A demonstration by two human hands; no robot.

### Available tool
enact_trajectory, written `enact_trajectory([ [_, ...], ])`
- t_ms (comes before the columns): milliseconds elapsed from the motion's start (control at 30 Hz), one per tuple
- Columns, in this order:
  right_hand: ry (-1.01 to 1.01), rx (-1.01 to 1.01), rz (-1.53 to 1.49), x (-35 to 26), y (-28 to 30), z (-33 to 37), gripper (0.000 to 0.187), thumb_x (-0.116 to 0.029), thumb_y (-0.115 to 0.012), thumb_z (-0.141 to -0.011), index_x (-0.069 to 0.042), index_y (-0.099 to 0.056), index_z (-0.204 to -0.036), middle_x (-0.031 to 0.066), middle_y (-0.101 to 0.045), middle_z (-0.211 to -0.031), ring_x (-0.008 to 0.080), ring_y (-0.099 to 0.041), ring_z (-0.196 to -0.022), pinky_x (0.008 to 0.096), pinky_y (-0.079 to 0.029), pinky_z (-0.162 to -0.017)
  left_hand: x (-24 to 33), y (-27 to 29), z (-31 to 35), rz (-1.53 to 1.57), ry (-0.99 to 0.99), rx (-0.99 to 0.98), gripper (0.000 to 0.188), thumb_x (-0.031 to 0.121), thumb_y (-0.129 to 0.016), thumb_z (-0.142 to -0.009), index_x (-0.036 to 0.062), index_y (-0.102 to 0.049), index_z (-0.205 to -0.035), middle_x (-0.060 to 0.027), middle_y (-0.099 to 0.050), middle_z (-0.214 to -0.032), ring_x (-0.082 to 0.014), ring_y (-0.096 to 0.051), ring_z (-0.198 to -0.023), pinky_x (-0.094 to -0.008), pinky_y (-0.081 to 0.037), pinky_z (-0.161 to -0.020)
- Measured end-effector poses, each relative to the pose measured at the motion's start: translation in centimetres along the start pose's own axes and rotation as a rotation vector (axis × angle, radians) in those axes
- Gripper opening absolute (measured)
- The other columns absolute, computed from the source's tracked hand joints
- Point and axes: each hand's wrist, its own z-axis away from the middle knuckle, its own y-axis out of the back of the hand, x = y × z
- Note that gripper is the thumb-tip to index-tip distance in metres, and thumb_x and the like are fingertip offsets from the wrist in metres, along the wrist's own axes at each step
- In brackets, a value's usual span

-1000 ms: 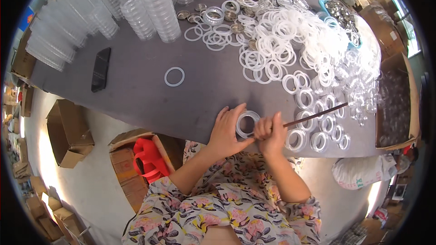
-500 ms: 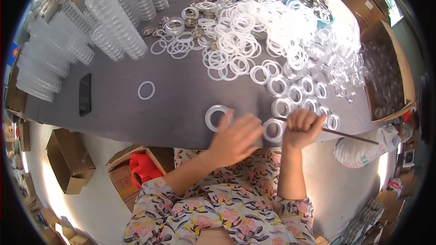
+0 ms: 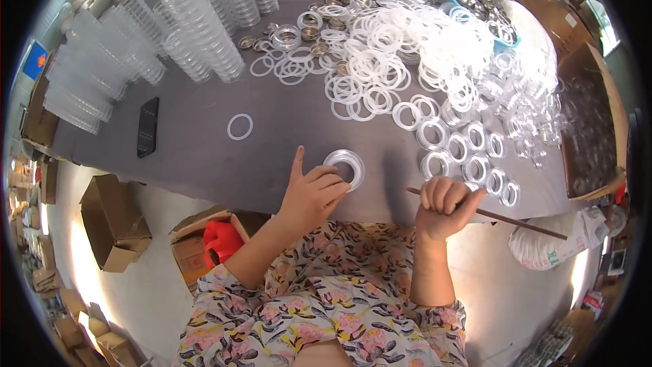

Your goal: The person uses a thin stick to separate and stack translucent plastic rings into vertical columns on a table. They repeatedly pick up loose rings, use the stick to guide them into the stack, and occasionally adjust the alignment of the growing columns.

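Observation:
My left hand [image 3: 310, 191] is over the near part of the table with its fingers apart and the index finger pointing away from me. Its other fingertips reach the near left rim of a round clear piece with a white ring [image 3: 358, 170]; whether they press on it I cannot tell. Closed in a fist, my right hand [image 3: 445, 207] grips a thin brown stick [image 3: 523, 225] that slants down to the right. Just beyond that fist stand several round clear pieces with white rings [image 3: 435, 164]. A single white ring [image 3: 240, 127] lies flat, farther left.
A large heap of white rings [image 3: 380, 61] fills the far middle, beside clear plastic parts [image 3: 519, 105] and a blue tray [image 3: 508, 45] of metal pieces. Tall stacks of clear cups [image 3: 197, 20] and a black phone [image 3: 147, 128] are at left. A cardboard box [image 3: 606, 115] borders the right.
My left hand has moved left, from the right side of the round clear piece to its near left side. My right hand keeps its grip on the stick. The whole view has shifted slightly.

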Motion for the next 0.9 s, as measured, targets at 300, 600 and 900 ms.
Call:
enact_trajectory([
  [300, -0.425, -0.033, -0.008, 4.5, -3.0, 0.7, 0.056, -0.043, -0.022, -0.091, -0.011, -0.023, -0.045, -0.0015, -0.021, -0.042, 0.0101, -0.017, -0.038, 0.023, -0.016, -0.036, -0.6, -2.2, -0.1, 0.505, 0.266, 0.152, 0.071, 0.021, -0.072, -0.059, 0.0055, -0.038, -0.119, -0.0134, -0.045, -0.114, -0.0279, -0.043, -0.108, -0.0497, -0.018, -0.098],
  [600, -0.52, 0.049, -0.114, 7.7, -5.0, -2.1, 0.054, -0.039, -0.027, -0.091, -0.011, -0.024, -0.045, -0.0012, -0.022, -0.04, 0.0098, -0.017, -0.035, 0.0236, -0.016, -0.034, -1.5, -3.0, 0.2, 0.529, 0.349, 0.093, 0.081, 0.019, -0.072, -0.058, 0.0019, -0.029, -0.124, -0.0155, -0.044, -0.117, -0.0307, -0.041, -0.111, -0.0485, -0.021, -0.098],
  [900, -0.427, -0.095, 0.012, 10.9, -4.5, -1.7, 0.048, -0.028, -0.034, -0.092, -0.008, -0.027, -0.049, 0.0001, -0.026, -0.042, 0.0093, -0.022, -0.038, 0.0249, -0.018, -0.037, -1.9, -3.6, 0.3, 0.507, 0.306, 0.117, 0.077, 0.024, -0.073, -0.059, 0.0036, -0.032, -0.121, -0.0128, -0.045, -0.115, -0.0292, -0.043, -0.108, -0.0495, -0.022, -0.098],
])
